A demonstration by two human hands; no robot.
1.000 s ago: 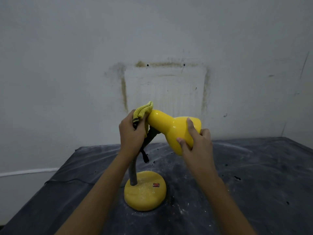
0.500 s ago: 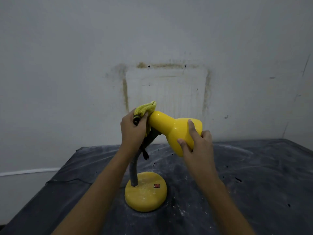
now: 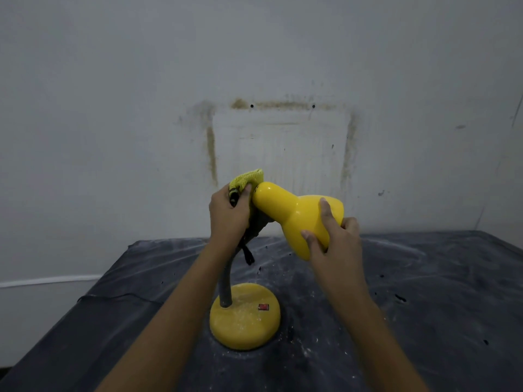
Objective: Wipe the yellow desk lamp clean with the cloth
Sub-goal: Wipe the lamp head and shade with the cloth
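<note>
The yellow desk lamp stands in the middle of the table, its glossy shade (image 3: 294,213) tilted down to the right on a grey bendable neck (image 3: 226,281). Its round yellow base (image 3: 243,323), dusted with pale grit, carries a small red switch (image 3: 263,307). My left hand (image 3: 227,216) grips a yellow-green cloth (image 3: 246,178) and presses it against the narrow rear end of the shade. My right hand (image 3: 332,239) clasps the wide front of the shade, thumb and fingers around its rim. The shade's opening is hidden.
A dark dusty sheet (image 3: 424,306) covers the table. A stained white wall (image 3: 280,148) rises right behind it. A black strap (image 3: 249,254) dangles from the neck. A white cable (image 3: 51,280) runs along the wall at left.
The cloth in my left hand has shifted slightly around the shade's rear end. My right hand keeps its hold on the shade; the lamp has barely moved.
</note>
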